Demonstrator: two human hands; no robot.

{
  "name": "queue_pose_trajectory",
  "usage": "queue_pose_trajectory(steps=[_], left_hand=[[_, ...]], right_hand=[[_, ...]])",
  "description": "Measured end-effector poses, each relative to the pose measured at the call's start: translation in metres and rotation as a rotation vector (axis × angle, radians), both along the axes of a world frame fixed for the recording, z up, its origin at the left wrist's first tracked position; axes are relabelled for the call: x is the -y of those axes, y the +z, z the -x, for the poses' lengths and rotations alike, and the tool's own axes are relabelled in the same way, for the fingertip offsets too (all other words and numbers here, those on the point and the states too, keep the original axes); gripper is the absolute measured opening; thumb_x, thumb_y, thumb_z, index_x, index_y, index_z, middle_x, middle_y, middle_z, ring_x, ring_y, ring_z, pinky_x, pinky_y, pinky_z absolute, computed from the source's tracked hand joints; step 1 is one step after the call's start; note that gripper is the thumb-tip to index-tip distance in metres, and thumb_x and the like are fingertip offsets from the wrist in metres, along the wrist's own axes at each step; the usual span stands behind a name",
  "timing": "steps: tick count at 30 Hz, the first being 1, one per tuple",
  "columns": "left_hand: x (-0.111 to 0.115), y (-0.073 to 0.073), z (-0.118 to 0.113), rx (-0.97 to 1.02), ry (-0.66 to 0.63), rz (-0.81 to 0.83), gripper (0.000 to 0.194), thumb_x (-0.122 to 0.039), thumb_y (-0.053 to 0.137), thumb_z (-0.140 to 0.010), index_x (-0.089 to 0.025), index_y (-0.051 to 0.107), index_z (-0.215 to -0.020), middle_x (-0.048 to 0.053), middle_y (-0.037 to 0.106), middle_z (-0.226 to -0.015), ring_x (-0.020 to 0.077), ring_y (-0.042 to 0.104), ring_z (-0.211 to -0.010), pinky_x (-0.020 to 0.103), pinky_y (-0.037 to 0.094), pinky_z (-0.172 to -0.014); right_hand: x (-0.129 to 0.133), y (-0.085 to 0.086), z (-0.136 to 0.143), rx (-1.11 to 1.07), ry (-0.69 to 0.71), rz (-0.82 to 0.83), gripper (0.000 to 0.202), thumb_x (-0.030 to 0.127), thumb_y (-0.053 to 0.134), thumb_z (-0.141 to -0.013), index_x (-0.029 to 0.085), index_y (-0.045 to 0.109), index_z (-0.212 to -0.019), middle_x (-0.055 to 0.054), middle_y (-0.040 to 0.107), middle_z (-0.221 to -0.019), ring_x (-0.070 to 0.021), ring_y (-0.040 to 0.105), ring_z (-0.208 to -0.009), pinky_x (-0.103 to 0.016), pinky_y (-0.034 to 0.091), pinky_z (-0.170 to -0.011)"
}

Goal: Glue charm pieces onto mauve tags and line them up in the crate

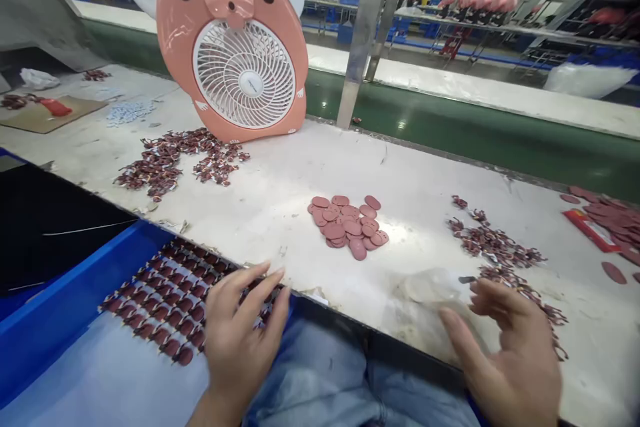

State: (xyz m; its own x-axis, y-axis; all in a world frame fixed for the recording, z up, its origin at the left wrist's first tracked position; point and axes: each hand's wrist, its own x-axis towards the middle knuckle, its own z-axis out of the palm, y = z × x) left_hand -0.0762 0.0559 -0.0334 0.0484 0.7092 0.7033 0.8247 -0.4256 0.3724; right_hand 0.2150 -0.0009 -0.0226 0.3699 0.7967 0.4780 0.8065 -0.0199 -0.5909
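Observation:
My left hand (245, 340) hovers at the table's front edge, fingers stretched and apart, with nothing seen in it. Below and beside it lie rows of small dark red-brown pieces (170, 303) in the blue bin (65, 287). Over the right part of the table is my right hand (510, 353), thumb and fingers apart. A small dark piece (467, 279) shows by its fingertips; whether they touch is unclear. Beside this hand a cloudy, translucent thing (430, 287) lies blurred on the tabletop. Small brown knotted pieces (493, 243) are heaped just beyond the hand.
Flat reddish ovals (350, 227) lie mid-table, with more ovals (613, 220) and a red box (590, 230) far right. A pink fan (175, 27) stands behind another brown heap (160, 167). Pale blue bits (130, 112) lie left. A metal post (360, 47) rises at the back edge.

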Motion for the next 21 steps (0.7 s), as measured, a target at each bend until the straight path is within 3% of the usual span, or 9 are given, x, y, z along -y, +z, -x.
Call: queue_pose_trajectory(steps=[3,7,11,16,21], left_hand=[[-0.038,0.023,-0.035,-0.093,-0.068,0.135,0.026,-0.022,0.067,-0.085,-0.021,0.069,-0.11,0.011,0.067,-0.111,0.0293,0.058,-0.102,0.047,0.047,-0.089],[-0.065,0.034,-0.053,-0.215,-0.121,0.279,0.017,-0.028,0.065,-0.086,-0.027,0.074,-0.1,0.005,0.072,-0.106,0.0314,0.06,-0.1,0.049,0.047,-0.081],[-0.063,0.034,-0.056,-0.23,-0.106,0.31,0.018,-0.026,0.058,-0.091,-0.027,0.075,-0.096,0.004,0.073,-0.103,0.0293,0.059,-0.099,0.047,0.045,-0.081],[-0.063,0.037,-0.064,-0.239,-0.132,0.328,0.028,-0.032,0.062,-0.089,-0.024,0.071,-0.114,0.007,0.07,-0.117,0.0322,0.056,-0.107,0.049,0.043,-0.086],[-0.07,0.037,-0.067,-0.204,-0.184,0.34,0.017,-0.027,0.063,-0.088,-0.028,0.077,-0.098,0.003,0.075,-0.103,0.0305,0.059,-0.101,0.049,0.04,-0.086]], right_hand=[[-0.014,0.0,0.0,0.007,0.056,0.13,0.061,0.056,0.068,-0.08,0.018,0.053,-0.125,-0.012,0.059,-0.114,-0.029,0.056,-0.09,-0.044,0.045,-0.077],[-0.024,0.004,0.006,-0.032,0.162,0.173,0.041,0.052,0.062,-0.086,0.024,0.059,-0.115,-0.007,0.063,-0.112,-0.0301,0.054,-0.105,-0.045,0.042,-0.089],[-0.021,0.008,0.008,-0.149,0.222,0.148,0.027,0.046,0.059,-0.091,0.027,0.058,-0.111,-0.002,0.065,-0.108,-0.0224,0.06,-0.099,-0.035,0.045,-0.086],[-0.011,0.006,0.008,-0.286,0.271,0.097,0.024,0.04,0.059,-0.091,0.027,0.056,-0.111,-0.001,0.064,-0.11,-0.0182,0.061,-0.102,-0.028,0.047,-0.085],[-0.004,0.006,0.009,-0.382,0.303,0.08,0.024,0.034,0.063,-0.09,0.027,0.057,-0.112,-0.001,0.063,-0.11,-0.0181,0.061,-0.103,-0.026,0.046,-0.087]])
